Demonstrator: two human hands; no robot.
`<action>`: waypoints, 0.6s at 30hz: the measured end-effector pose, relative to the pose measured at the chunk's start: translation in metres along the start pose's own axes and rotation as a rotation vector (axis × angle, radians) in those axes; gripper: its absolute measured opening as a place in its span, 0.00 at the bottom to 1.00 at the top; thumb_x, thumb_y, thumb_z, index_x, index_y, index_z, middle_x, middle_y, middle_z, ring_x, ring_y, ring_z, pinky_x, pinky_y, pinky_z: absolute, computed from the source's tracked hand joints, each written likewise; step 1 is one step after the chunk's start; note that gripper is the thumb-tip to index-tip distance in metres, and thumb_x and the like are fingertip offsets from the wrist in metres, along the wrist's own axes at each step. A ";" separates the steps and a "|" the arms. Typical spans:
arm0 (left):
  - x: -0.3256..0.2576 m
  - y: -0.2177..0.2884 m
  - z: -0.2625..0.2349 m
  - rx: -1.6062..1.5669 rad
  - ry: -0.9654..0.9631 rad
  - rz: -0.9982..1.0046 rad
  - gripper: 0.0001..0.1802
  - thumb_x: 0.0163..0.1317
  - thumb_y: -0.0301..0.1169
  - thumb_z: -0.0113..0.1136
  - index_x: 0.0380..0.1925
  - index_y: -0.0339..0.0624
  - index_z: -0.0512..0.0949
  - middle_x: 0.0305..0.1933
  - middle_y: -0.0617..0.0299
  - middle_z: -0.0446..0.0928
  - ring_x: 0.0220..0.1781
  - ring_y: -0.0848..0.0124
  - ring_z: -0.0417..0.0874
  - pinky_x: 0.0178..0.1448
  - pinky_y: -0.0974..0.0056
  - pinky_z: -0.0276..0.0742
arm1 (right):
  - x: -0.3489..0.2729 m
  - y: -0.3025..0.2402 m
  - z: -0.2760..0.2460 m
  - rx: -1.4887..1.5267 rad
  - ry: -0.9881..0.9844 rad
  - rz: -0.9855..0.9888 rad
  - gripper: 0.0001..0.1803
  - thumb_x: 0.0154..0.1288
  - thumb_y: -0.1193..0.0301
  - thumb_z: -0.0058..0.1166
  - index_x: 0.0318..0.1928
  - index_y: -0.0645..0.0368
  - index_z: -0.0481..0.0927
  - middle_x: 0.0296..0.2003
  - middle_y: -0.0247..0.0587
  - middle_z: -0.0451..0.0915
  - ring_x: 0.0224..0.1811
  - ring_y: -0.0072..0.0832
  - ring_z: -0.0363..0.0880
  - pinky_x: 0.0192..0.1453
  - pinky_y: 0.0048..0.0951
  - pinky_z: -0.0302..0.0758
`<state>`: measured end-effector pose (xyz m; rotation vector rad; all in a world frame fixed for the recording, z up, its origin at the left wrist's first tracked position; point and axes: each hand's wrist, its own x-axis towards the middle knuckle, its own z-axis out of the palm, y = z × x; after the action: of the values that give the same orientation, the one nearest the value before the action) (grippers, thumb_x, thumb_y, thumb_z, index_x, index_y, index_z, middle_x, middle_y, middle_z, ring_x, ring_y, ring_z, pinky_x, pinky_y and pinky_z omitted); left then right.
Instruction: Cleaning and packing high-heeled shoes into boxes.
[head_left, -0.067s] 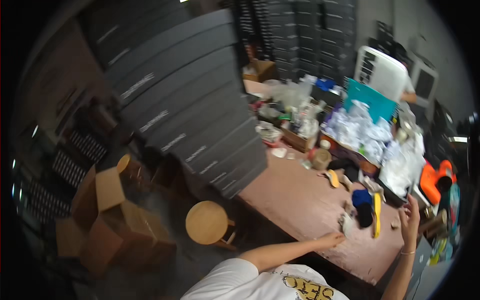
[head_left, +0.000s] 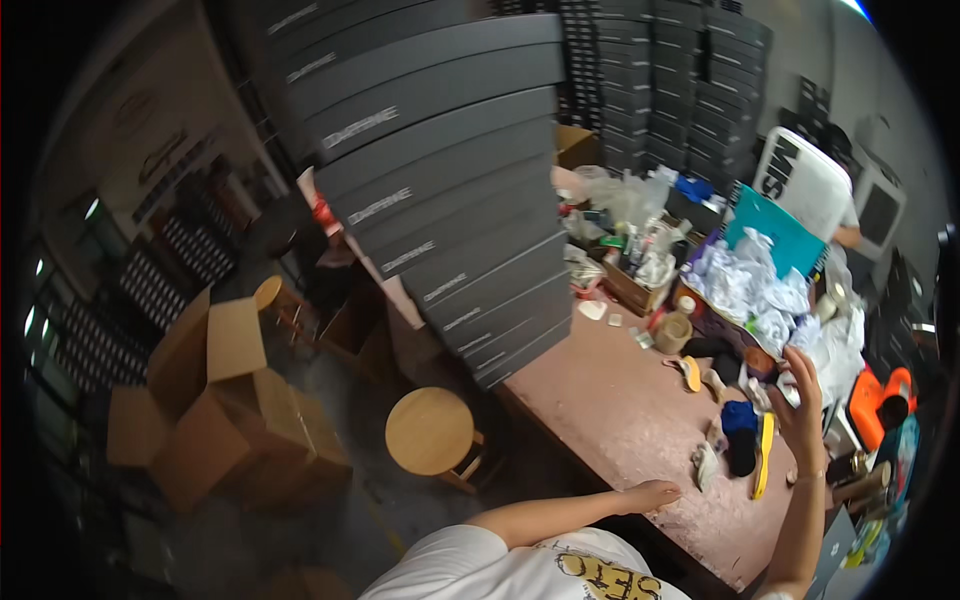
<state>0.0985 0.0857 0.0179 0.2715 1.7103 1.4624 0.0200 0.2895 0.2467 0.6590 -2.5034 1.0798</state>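
Note:
My left hand [head_left: 652, 496] is low at the near edge of the pinkish table [head_left: 590, 400], palm down, with nothing visible in it. A crumpled whitish piece [head_left: 705, 467] lies a little beyond its fingers, apart from them. My right hand [head_left: 801, 402] is raised over the right side of the table, fingers apart and curved, holding nothing I can see. Just left of its wrist lie a long yellow strip-like piece [head_left: 764, 457] and a blue and black bundle [head_left: 740, 438]. A smaller yellow curved piece [head_left: 690, 374] rests farther back.
Tall stacks of dark grey boxes [head_left: 450, 215] rise at the table's left. Crumpled white paper [head_left: 750, 275] and a teal panel [head_left: 775, 232] fill the back right. A round wooden stool [head_left: 430, 432] and open cardboard cartons [head_left: 215, 450] stand on the floor at left.
The whole view has swung, so the table and boxes sit farther right. My left hand has drawn back from the whitish piece. My right hand has shifted slightly left and upward.

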 end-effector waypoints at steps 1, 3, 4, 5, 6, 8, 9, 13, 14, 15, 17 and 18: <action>-0.020 -0.038 -0.015 0.001 0.081 0.071 0.26 0.69 0.45 0.50 0.58 0.35 0.70 0.51 0.55 0.77 0.44 0.71 0.79 0.52 0.65 0.74 | 0.051 -0.055 0.040 0.047 -0.078 -0.146 0.35 0.53 0.82 0.61 0.63 0.56 0.67 0.62 0.44 0.65 0.58 0.36 0.72 0.59 0.31 0.73; -0.062 -0.067 -0.036 -0.083 0.177 0.061 0.27 0.68 0.44 0.52 0.60 0.37 0.68 0.51 0.55 0.78 0.43 0.71 0.79 0.51 0.67 0.75 | 0.118 -0.179 0.086 -0.057 -0.102 -0.526 0.38 0.48 0.77 0.66 0.63 0.52 0.69 0.65 0.50 0.62 0.65 0.52 0.64 0.65 0.45 0.68; -0.083 -0.084 -0.045 -0.140 0.305 0.064 0.28 0.68 0.44 0.52 0.61 0.37 0.68 0.51 0.55 0.78 0.43 0.70 0.80 0.51 0.67 0.75 | 0.144 -0.231 0.107 -0.094 -0.055 -0.756 0.40 0.46 0.76 0.68 0.63 0.49 0.69 0.66 0.50 0.61 0.64 0.50 0.66 0.64 0.45 0.69; -0.093 -0.111 -0.057 -0.208 0.389 0.069 0.27 0.68 0.44 0.52 0.60 0.37 0.69 0.51 0.56 0.78 0.42 0.70 0.80 0.51 0.66 0.75 | 0.169 -0.285 0.125 -0.124 0.043 -0.958 0.42 0.44 0.72 0.69 0.63 0.45 0.69 0.67 0.48 0.59 0.63 0.48 0.66 0.64 0.43 0.68; -0.115 -0.103 -0.069 -0.168 0.429 0.074 0.27 0.68 0.45 0.52 0.59 0.38 0.70 0.51 0.56 0.78 0.42 0.71 0.80 0.49 0.66 0.75 | 0.190 -0.330 0.140 -0.181 0.166 -1.139 0.43 0.42 0.69 0.70 0.63 0.42 0.69 0.68 0.46 0.58 0.63 0.46 0.66 0.63 0.42 0.68; -0.129 -0.099 -0.083 -0.185 0.546 0.092 0.24 0.68 0.44 0.53 0.54 0.36 0.74 0.45 0.58 0.80 0.40 0.73 0.79 0.46 0.67 0.75 | 0.235 -0.398 0.165 -0.423 0.353 -1.308 0.43 0.39 0.67 0.73 0.61 0.40 0.71 0.68 0.45 0.56 0.66 0.45 0.63 0.64 0.47 0.67; -0.130 -0.096 -0.087 -0.189 0.545 0.116 0.23 0.68 0.43 0.53 0.54 0.36 0.74 0.44 0.58 0.80 0.39 0.73 0.79 0.46 0.67 0.75 | 0.256 -0.420 0.177 -0.554 0.416 -1.353 0.43 0.37 0.67 0.74 0.60 0.40 0.71 0.68 0.46 0.56 0.67 0.47 0.61 0.63 0.51 0.67; -0.144 -0.090 -0.105 -0.215 0.551 0.180 0.22 0.68 0.42 0.53 0.54 0.36 0.74 0.42 0.60 0.80 0.36 0.74 0.77 0.44 0.67 0.75 | 0.282 -0.459 0.182 -0.985 0.160 -1.150 0.34 0.49 0.54 0.66 0.58 0.48 0.75 0.63 0.42 0.65 0.67 0.46 0.61 0.68 0.58 0.57; -0.142 -0.087 -0.104 -0.226 0.522 0.193 0.22 0.68 0.42 0.53 0.54 0.36 0.74 0.41 0.61 0.80 0.36 0.74 0.77 0.44 0.67 0.75 | 0.285 -0.445 0.178 -0.934 0.230 -1.202 0.29 0.54 0.56 0.62 0.57 0.46 0.75 0.62 0.41 0.65 0.66 0.47 0.61 0.66 0.56 0.59; -0.142 -0.086 -0.109 -0.219 0.520 0.225 0.23 0.68 0.42 0.54 0.55 0.38 0.73 0.42 0.63 0.79 0.37 0.75 0.77 0.43 0.68 0.74 | 0.284 -0.425 0.174 -0.886 0.286 -1.244 0.24 0.59 0.58 0.58 0.56 0.45 0.76 0.61 0.41 0.65 0.65 0.48 0.61 0.64 0.54 0.62; -0.154 -0.064 -0.116 -0.306 0.626 0.383 0.23 0.67 0.40 0.55 0.56 0.37 0.71 0.42 0.65 0.76 0.38 0.76 0.76 0.43 0.69 0.75 | 0.273 -0.385 0.153 -0.754 0.364 -1.294 0.19 0.48 0.65 0.60 0.45 0.47 0.79 0.57 0.42 0.64 0.61 0.51 0.61 0.59 0.53 0.65; -0.164 -0.046 -0.123 -0.319 0.637 0.471 0.20 0.67 0.38 0.55 0.55 0.37 0.72 0.43 0.65 0.75 0.42 0.77 0.75 0.48 0.68 0.74 | 0.265 -0.360 0.135 -0.701 0.409 -1.308 0.17 0.43 0.69 0.62 0.39 0.48 0.81 0.56 0.43 0.64 0.60 0.52 0.60 0.56 0.52 0.67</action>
<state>0.1289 -0.1197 0.0462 0.0269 1.9332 2.3278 -0.0253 -0.1027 0.4952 1.3166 -1.3649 -0.1463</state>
